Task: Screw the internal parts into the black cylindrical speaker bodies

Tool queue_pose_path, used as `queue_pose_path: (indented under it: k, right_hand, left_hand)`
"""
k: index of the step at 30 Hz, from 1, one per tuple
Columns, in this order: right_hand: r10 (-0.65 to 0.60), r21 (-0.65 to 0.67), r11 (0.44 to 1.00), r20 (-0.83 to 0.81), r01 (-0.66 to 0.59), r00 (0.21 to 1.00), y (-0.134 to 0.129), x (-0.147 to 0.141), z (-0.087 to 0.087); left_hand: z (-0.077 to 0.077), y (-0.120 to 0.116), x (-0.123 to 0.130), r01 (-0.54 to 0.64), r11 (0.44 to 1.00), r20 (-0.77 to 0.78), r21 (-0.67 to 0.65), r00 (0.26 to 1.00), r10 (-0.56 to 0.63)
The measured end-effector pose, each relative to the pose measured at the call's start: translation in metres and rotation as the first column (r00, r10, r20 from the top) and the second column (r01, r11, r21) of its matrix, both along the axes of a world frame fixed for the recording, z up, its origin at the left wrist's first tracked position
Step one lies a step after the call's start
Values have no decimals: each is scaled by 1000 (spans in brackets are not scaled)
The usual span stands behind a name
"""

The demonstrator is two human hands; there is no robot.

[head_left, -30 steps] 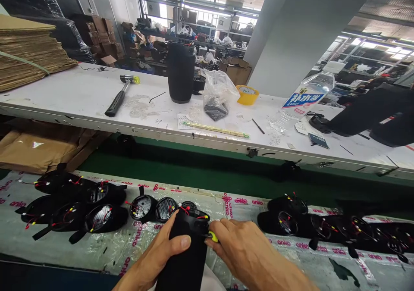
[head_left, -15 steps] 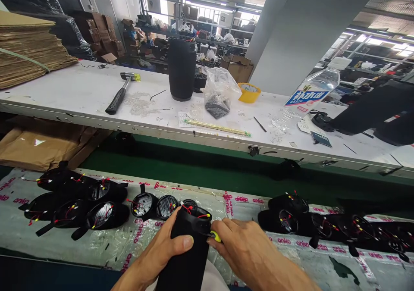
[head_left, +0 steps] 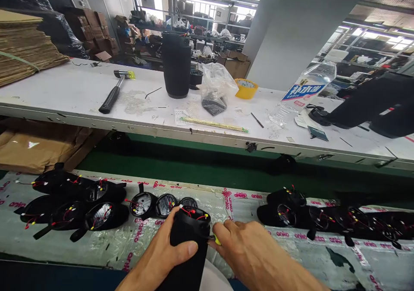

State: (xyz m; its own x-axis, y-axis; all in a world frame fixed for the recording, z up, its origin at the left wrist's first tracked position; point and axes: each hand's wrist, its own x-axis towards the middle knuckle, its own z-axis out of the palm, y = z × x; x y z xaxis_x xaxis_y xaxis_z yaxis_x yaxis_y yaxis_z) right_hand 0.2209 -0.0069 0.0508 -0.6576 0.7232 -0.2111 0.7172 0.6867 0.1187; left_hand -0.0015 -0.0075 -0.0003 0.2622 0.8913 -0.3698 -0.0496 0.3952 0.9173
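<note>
My left grip [head_left: 163, 252] clamped around a black cylindrical housing [head_left: 189, 250]
My right grip [head_left: 255, 252] pinches a small yellow piece [head_left: 217, 239] at its rim, other wired housings [head_left: 142, 204] lying just beyond.

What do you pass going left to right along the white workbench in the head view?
Flattened cardboard stack, hammer, black cylinder, clear plastic bag, yellow tape roll, plastic water bottle.

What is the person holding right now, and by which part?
Left hand grips a black cylindrical housing around its body, below the wired end; right hand pinches a small yellow part at its rim.
</note>
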Motion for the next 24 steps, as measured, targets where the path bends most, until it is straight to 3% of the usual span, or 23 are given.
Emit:
queue_pose_path:
  k: [7,10,14,16,20,24]
  right_hand:
    - [37,106,994,-56,-31,998,-2,-2,-9]
    - [16,112,994,-219,9,976,2,-3,-20]
    - [-22,78,994,-542,77,840,7,5,-28]
    - [-100,30,988,-630,152,770,7,11,-26]
    - [-334,-151,940,-581,305,742,2,16,-13]
    - [-357,-219,934,-554,282,752,-6,8,-8]
  left_hand:
    - [-8,-2,-4,-6,1000,-44,0,999,6]
    - [-7,-1,-5,-66,998,16,5,998,66]
    - [-4,0,-1,-72,986,222,-150,970,104]
    - [-4,0,1,-49,968,305,-245,944,125]
    - [-5,-1,0,-106,969,285,-222,944,169]
    - [-2,0,-3,-160,966,217,-205,954,204]
